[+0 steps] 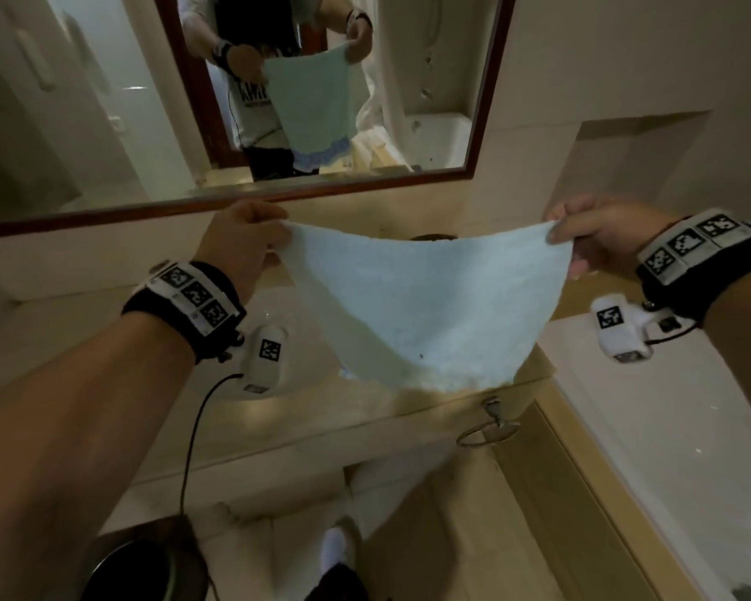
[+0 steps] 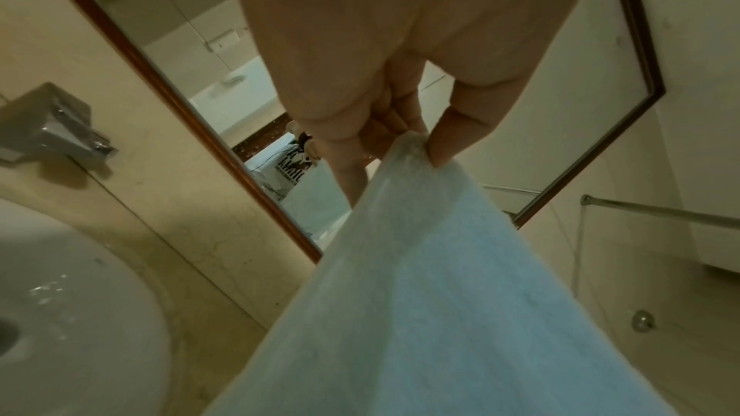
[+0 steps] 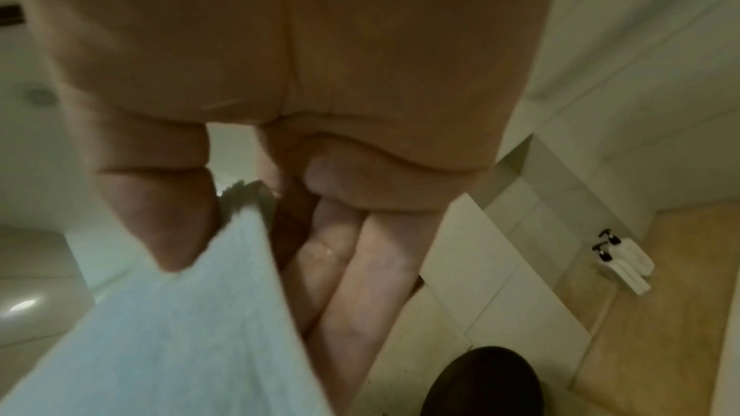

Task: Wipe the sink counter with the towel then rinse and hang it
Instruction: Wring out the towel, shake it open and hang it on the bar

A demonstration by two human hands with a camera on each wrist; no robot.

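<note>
A pale blue towel (image 1: 426, 297) hangs spread out in the air above the beige sink counter (image 1: 313, 422). My left hand (image 1: 252, 236) pinches its left top corner between thumb and fingers, and the left wrist view shows that pinch on the towel (image 2: 432, 296) close up. My right hand (image 1: 582, 236) pinches the right top corner; the right wrist view has the thumb pressed on the towel (image 3: 172, 312) edge. The white sink basin (image 2: 60, 296) lies below my left hand. A chrome towel ring (image 1: 486, 431) is fixed to the counter's front, under the towel's lower edge.
A wood-framed mirror (image 1: 105, 101) fills the wall ahead and reflects me with the towel. A chrome faucet (image 2: 60, 128) sticks out of the wall over the basin. A white bathtub rim (image 1: 668, 405) runs along the right. A dark round bin (image 1: 139, 570) stands on the floor at lower left.
</note>
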